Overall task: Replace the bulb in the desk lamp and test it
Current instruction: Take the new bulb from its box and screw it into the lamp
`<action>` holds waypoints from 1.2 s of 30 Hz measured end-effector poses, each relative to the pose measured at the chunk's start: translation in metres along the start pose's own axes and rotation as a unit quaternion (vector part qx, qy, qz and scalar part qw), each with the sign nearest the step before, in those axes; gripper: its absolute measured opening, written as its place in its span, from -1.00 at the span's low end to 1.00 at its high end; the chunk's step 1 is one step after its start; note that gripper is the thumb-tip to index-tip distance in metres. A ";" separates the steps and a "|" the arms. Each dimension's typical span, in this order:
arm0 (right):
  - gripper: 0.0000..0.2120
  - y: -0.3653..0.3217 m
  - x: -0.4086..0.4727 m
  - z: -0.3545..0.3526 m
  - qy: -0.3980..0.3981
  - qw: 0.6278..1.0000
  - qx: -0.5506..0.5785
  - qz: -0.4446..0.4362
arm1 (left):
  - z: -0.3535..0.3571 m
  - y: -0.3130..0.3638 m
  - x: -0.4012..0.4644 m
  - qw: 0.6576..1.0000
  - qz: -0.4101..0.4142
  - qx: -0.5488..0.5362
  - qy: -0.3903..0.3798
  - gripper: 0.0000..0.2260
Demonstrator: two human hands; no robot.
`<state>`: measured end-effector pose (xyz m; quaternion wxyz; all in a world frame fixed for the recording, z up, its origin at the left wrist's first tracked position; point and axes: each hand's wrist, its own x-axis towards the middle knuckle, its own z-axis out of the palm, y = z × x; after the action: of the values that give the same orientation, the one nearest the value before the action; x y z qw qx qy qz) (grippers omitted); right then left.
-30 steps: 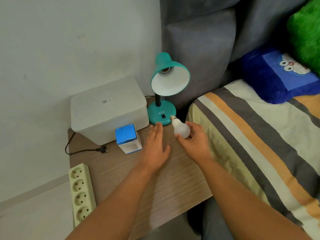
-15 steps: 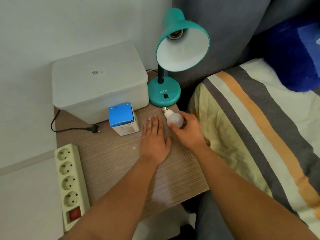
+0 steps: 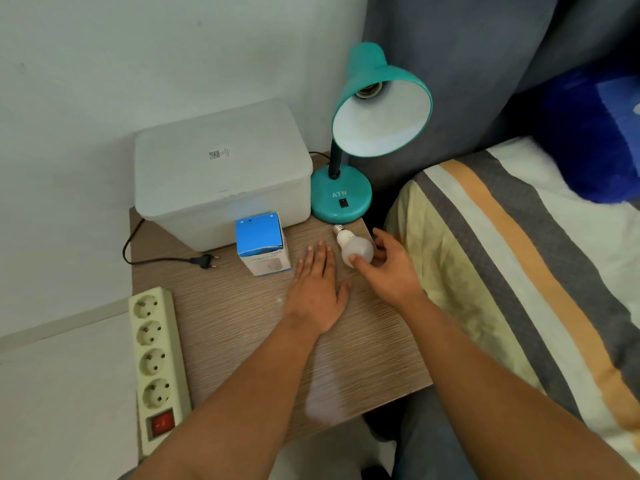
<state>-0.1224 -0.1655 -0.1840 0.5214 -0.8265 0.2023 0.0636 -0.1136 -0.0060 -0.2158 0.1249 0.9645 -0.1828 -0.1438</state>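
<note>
Right hand [image 3: 388, 268] curled around the white bulb [image 3: 356, 249], thumb and fingers on the globe; bulb lies at centre frame on the wooden table [image 3: 242, 323], screw cap pointing up-frame toward the teal lamp [image 3: 377, 109] base. Left hand [image 3: 317, 292] flat on the tabletop, fingers straight, holding nothing. Lamp socket [image 3: 369, 90] in upper centre looks empty; whether this bulb is old or new cannot be told. Judgement: if setting it down, release only once it stops rolling, cap wedged against the lamp base. Bulb sits close to the table's right edge beside the striped bed [image 3: 502, 254]; a roll that way would drop it. Blue box [image 3: 261, 245] just left of the left hand; open tabletop lies lower centre. Plug [image 3: 204, 261] lies unplugged, left of centre, above the power strip [image 3: 157, 362].
</note>
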 end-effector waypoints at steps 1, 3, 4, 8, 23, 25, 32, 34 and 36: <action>-0.11 -0.002 -0.002 -0.002 -0.002 1.000 0.000 0.002 | -0.003 -0.001 -0.005 1.000 0.002 -0.005 -0.004 -0.33; -0.18 -0.005 -0.008 -0.007 0.002 1.000 -0.008 0.000 | -0.010 -0.003 -0.018 1.000 0.006 -0.013 -0.007 -0.34; -0.20 -0.006 -0.012 -0.009 0.007 1.000 -0.014 -0.001 | -0.013 -0.005 -0.026 1.000 0.008 -0.015 -0.007 -0.34; -0.24 -0.014 -0.029 -0.015 0.019 0.999 -0.032 -0.021 | -0.026 -0.012 -0.056 1.000 0.014 -0.011 -0.003 -0.38; -0.35 -0.104 -0.042 0.021 0.026 0.986 -0.062 -0.151 | -0.100 -0.094 -0.129 0.968 -0.133 -0.136 0.164 -0.50; -0.36 -0.114 -0.037 0.025 0.019 0.985 -0.067 -0.159 | -0.108 -0.108 -0.128 0.960 -0.144 -0.150 0.189 -0.49; -0.46 -0.123 -0.031 0.050 -0.030 0.975 -0.124 -0.181 | -0.123 -0.124 -0.104 0.957 -0.142 -0.188 0.168 -0.42; -0.45 -0.122 -0.029 0.057 -0.048 0.970 -0.149 -0.187 | -0.120 -0.122 -0.093 0.961 -0.131 -0.195 0.144 -0.37; -0.44 -0.120 -0.024 0.065 -0.062 0.964 -0.165 -0.199 | -0.117 -0.118 -0.083 0.965 -0.117 -0.202 0.119 -0.32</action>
<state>-0.0889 -0.0567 -0.1049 0.3916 -0.9191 -0.0119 0.0426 -0.1126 0.1547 -0.1226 0.3204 0.9440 -0.0198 -0.0759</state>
